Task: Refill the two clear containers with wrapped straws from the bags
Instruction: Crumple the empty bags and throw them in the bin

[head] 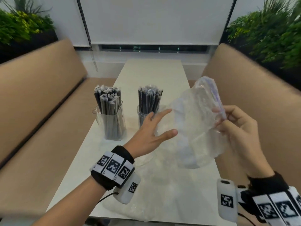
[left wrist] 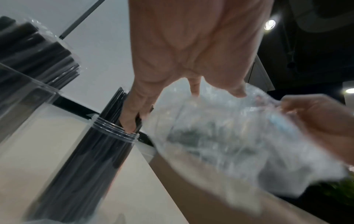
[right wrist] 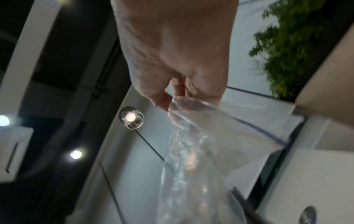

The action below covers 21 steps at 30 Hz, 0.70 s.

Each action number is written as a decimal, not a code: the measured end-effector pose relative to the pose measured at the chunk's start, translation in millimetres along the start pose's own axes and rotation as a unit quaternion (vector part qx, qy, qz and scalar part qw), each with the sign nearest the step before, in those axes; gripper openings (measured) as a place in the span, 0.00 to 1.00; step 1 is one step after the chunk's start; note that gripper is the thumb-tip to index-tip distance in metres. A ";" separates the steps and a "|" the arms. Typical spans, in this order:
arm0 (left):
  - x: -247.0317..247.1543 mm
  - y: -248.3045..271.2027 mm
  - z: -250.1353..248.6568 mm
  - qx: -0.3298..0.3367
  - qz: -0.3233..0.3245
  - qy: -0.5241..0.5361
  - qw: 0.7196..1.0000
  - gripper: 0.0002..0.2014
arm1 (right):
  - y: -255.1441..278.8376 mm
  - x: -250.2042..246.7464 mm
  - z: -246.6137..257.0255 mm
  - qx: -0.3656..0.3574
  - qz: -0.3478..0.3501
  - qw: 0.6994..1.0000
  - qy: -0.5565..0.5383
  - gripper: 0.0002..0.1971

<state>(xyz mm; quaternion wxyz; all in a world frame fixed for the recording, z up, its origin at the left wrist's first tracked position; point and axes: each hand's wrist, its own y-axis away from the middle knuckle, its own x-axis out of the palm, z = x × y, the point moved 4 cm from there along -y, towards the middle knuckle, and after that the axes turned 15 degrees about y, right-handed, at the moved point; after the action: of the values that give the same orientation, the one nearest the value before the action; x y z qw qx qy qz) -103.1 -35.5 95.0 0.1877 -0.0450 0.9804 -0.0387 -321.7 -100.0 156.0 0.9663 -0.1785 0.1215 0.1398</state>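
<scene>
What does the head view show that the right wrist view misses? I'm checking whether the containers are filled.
Only the head view shows the two clear containers standing full of dark wrapped straws, and the left hand open against the bag. Only the right wrist view shows ceiling lamps. Both show the right hand pinching the clear bag.

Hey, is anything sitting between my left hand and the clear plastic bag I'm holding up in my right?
Nothing visible. The left hand is open, its fingers against the crumpled clear plastic bag, which the right hand pinches near its blue zip edge. The round clear container of black wrapped straws stands just behind the left hand, not between them.
</scene>
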 end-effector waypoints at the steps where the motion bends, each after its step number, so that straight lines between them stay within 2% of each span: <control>1: -1.9 -1.1 -4.5 0.017 -0.013 0.007 1.000 0.39 | 3.1 3.7 6.2 0.005 0.006 0.998 -0.060 0.23; 3: -10.2 -0.8 -9.6 0.039 -0.052 0.059 0.996 0.45 | 6.2 10.5 10.9 0.034 0.003 0.985 -0.166 0.25; 5: -20.0 2.8 -4.0 -0.011 -0.090 0.163 0.982 0.46 | 7.1 19.0 10.7 0.067 0.005 0.966 -0.249 0.24; 8: -27.9 14.9 5.2 -0.115 -0.087 0.249 0.958 0.32 | 6.0 34.1 -2.8 0.128 0.016 0.941 -0.314 0.20; 10: -29.7 22.2 4.2 -0.115 -0.086 0.248 0.958 0.19 | 4.0 42.2 -15.6 0.168 0.024 0.940 -0.297 0.19; 11: -32.0 26.2 1.2 -0.103 -0.100 0.257 0.956 0.16 | 3.5 46.7 -20.6 0.188 0.037 0.943 -0.273 0.23; 14: -54.6 41.2 -9.9 -0.059 -0.186 0.299 0.934 0.19 | 12.1 58.7 -30.5 0.267 0.113 0.945 -0.154 0.39; 16: -79.5 57.6 -21.4 -0.028 -0.242 0.312 0.918 0.16 | 25.5 69.0 -30.5 0.290 0.190 0.931 -0.111 0.41; 18: -102.4 78.5 -30.1 0.002 -0.274 0.317 0.908 0.09 | 41.5 78.1 -25.6 0.287 0.230 0.924 -0.101 0.32; 21: -123.8 110.6 -20.2 0.000 -0.298 0.321 0.899 0.03 | 62.8 95.8 -26.0 0.303 0.234 0.917 -0.112 0.15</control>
<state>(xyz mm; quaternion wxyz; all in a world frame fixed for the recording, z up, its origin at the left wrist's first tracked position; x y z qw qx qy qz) -4.1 88.3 148.6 -0.1578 -0.3199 0.9283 -0.1053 -256.9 -31.8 85.6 0.9212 0.1734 0.0873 0.3371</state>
